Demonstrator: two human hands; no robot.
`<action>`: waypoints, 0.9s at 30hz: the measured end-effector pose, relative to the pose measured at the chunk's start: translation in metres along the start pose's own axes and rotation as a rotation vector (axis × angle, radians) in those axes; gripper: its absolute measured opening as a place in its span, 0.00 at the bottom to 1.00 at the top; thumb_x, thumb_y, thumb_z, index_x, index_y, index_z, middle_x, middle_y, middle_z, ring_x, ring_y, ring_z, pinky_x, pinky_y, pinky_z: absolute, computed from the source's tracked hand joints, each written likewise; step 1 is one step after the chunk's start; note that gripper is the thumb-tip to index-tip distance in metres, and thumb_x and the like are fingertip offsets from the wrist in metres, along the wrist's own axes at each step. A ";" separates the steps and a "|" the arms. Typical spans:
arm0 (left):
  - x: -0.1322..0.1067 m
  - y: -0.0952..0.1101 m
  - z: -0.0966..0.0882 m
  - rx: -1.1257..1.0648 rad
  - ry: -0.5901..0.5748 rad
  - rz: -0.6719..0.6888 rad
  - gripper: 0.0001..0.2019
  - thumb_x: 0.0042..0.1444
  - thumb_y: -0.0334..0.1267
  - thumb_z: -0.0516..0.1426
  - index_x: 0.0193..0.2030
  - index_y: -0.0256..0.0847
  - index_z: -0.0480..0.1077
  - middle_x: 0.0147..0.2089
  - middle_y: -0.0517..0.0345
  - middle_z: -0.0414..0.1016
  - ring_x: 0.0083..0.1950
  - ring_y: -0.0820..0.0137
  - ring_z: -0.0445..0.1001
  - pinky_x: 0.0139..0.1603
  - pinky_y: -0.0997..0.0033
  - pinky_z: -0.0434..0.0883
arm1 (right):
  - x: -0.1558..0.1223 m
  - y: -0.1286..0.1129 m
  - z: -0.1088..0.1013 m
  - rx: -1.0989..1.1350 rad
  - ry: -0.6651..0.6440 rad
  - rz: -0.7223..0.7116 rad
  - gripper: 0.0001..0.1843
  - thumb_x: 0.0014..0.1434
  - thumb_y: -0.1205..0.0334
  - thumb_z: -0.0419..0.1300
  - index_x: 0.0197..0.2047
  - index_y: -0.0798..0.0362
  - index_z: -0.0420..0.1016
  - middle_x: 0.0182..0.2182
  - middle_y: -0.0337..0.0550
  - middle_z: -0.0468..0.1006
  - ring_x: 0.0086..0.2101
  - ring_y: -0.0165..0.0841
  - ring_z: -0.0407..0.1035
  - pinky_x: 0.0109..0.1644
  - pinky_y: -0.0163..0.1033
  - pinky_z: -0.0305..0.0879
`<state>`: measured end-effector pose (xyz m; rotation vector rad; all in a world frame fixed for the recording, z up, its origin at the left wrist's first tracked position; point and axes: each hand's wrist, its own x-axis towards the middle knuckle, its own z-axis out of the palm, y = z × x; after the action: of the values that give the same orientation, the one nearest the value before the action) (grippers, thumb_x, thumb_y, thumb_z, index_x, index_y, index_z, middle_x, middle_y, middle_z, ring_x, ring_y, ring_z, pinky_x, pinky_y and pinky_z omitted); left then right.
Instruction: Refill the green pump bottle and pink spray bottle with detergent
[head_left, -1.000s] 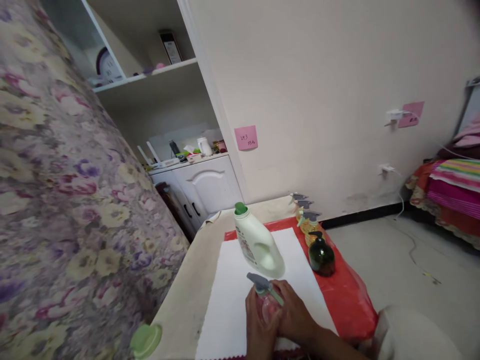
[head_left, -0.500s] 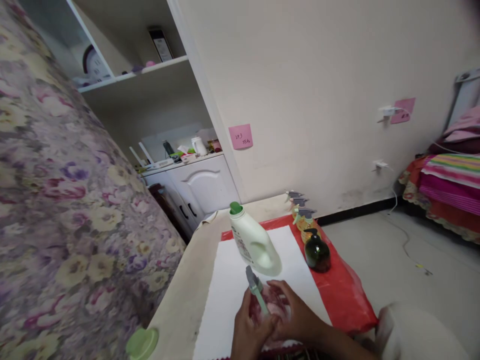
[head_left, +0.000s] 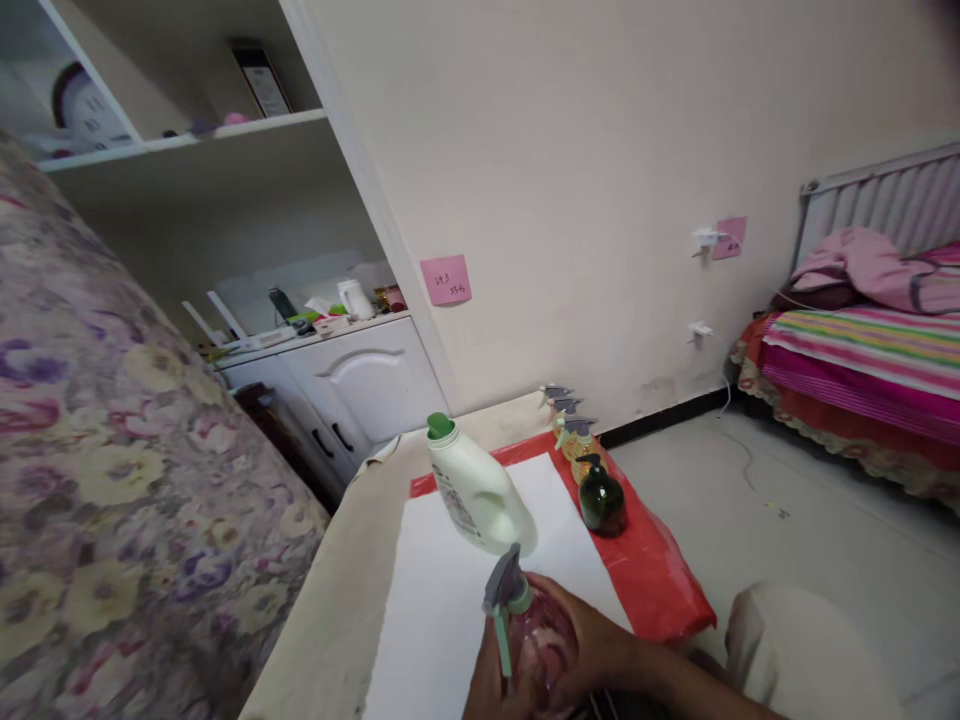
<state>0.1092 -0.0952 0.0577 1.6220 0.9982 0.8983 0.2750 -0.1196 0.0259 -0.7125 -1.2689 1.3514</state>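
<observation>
A pink see-through spray bottle [head_left: 541,645] with a grey and green trigger head [head_left: 503,592] stands near the bottom of the view on a white sheet [head_left: 442,600]. My right hand [head_left: 604,650] wraps its right side. My left hand [head_left: 484,692] grips its lower left, mostly cut off by the frame's edge. Just beyond stands a white jug with a green cap [head_left: 474,492]. To its right are a dark green pump bottle [head_left: 602,503] and a row of yellow-filled spray bottles [head_left: 574,445].
The sheet lies on red plastic [head_left: 660,585] over a beige table [head_left: 337,600]. Floral fabric [head_left: 112,480] fills the left. A white cupboard [head_left: 360,385] and shelves stand behind. A bed [head_left: 862,360] is at the right, and my knee [head_left: 802,640] at lower right.
The view has swung right and the bed shows more. The spray bottle's trigger head has turned from pointing right to hanging down on the left. Both hands stay on it.
</observation>
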 end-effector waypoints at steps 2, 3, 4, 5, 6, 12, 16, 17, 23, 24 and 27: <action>0.004 -0.008 0.000 -0.106 0.062 0.049 0.34 0.42 0.54 0.64 0.56 0.43 0.70 0.55 0.45 0.75 0.61 0.46 0.67 0.64 0.49 0.61 | -0.002 0.002 -0.002 -0.062 0.129 -0.022 0.51 0.32 0.70 0.72 0.60 0.47 0.60 0.57 0.50 0.70 0.58 0.45 0.63 0.63 0.52 0.56; 0.006 -0.012 -0.003 -0.154 0.087 0.070 0.34 0.44 0.55 0.63 0.58 0.43 0.68 0.57 0.45 0.74 0.62 0.47 0.66 0.64 0.49 0.62 | -0.003 0.002 -0.005 -0.094 0.190 -0.039 0.48 0.32 0.70 0.72 0.58 0.48 0.61 0.55 0.49 0.71 0.57 0.46 0.65 0.62 0.52 0.57; 0.010 -0.016 -0.006 -0.179 0.097 0.076 0.34 0.46 0.55 0.62 0.59 0.43 0.67 0.58 0.45 0.73 0.62 0.48 0.67 0.63 0.51 0.63 | -0.005 0.001 -0.010 -0.121 0.248 -0.054 0.47 0.31 0.70 0.72 0.57 0.48 0.61 0.54 0.49 0.72 0.56 0.46 0.65 0.62 0.53 0.57; 0.014 -0.021 -0.011 -0.183 0.102 0.073 0.33 0.48 0.55 0.61 0.59 0.43 0.66 0.58 0.44 0.72 0.61 0.50 0.68 0.62 0.52 0.64 | -0.008 0.000 -0.017 -0.147 0.306 -0.066 0.48 0.30 0.69 0.72 0.56 0.49 0.61 0.54 0.49 0.72 0.56 0.47 0.65 0.62 0.53 0.57; 0.018 -0.027 -0.016 -0.154 0.095 0.056 0.32 0.49 0.54 0.60 0.59 0.42 0.66 0.57 0.44 0.73 0.59 0.52 0.70 0.60 0.54 0.66 | -0.012 -0.002 -0.024 -0.174 0.369 -0.072 0.49 0.30 0.68 0.72 0.57 0.49 0.60 0.54 0.50 0.71 0.56 0.48 0.64 0.62 0.54 0.57; 0.025 -0.068 -0.030 0.042 0.031 -0.031 0.26 0.52 0.53 0.59 0.53 0.40 0.70 0.44 0.50 0.78 0.44 0.61 0.77 0.50 0.63 0.71 | -0.039 -0.003 -0.080 -0.436 0.723 -0.133 0.45 0.38 0.62 0.71 0.58 0.45 0.58 0.56 0.49 0.69 0.56 0.46 0.65 0.62 0.55 0.58; 0.024 -0.077 -0.028 0.057 0.013 0.005 0.23 0.51 0.53 0.60 0.49 0.41 0.72 0.39 0.54 0.79 0.42 0.62 0.77 0.47 0.66 0.72 | -0.049 0.009 -0.107 -0.478 0.841 -0.146 0.45 0.39 0.58 0.71 0.59 0.47 0.55 0.57 0.52 0.68 0.58 0.48 0.63 0.63 0.57 0.57; 0.024 -0.078 -0.028 0.057 0.007 0.009 0.22 0.51 0.53 0.60 0.48 0.41 0.73 0.39 0.54 0.79 0.42 0.63 0.77 0.47 0.66 0.72 | -0.049 0.012 -0.111 -0.488 0.853 -0.144 0.45 0.39 0.57 0.70 0.59 0.48 0.55 0.56 0.52 0.68 0.58 0.47 0.63 0.63 0.57 0.56; 0.026 -0.084 -0.032 0.070 -0.026 0.021 0.19 0.54 0.49 0.58 0.48 0.41 0.72 0.40 0.54 0.79 0.44 0.63 0.77 0.48 0.67 0.72 | -0.051 0.025 -0.113 -0.561 0.918 -0.089 0.45 0.38 0.59 0.71 0.59 0.47 0.57 0.58 0.50 0.67 0.59 0.48 0.60 0.66 0.57 0.52; 0.026 -0.086 -0.033 0.076 -0.034 0.031 0.19 0.54 0.49 0.58 0.48 0.41 0.72 0.40 0.53 0.79 0.44 0.63 0.77 0.48 0.66 0.71 | -0.052 0.027 -0.113 -0.567 0.924 -0.080 0.46 0.38 0.59 0.71 0.59 0.47 0.57 0.59 0.50 0.66 0.60 0.48 0.60 0.66 0.57 0.51; 0.027 -0.092 -0.034 0.089 -0.049 0.060 0.17 0.55 0.47 0.57 0.48 0.40 0.72 0.41 0.53 0.79 0.44 0.63 0.77 0.48 0.65 0.72 | -0.054 0.032 -0.113 -0.583 0.926 -0.068 0.49 0.37 0.58 0.71 0.61 0.45 0.55 0.60 0.50 0.66 0.60 0.48 0.59 0.66 0.57 0.51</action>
<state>0.0723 -0.0431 -0.0207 1.7490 0.9720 0.8607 0.3818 -0.1333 -0.0445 -1.4647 -0.8769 0.4304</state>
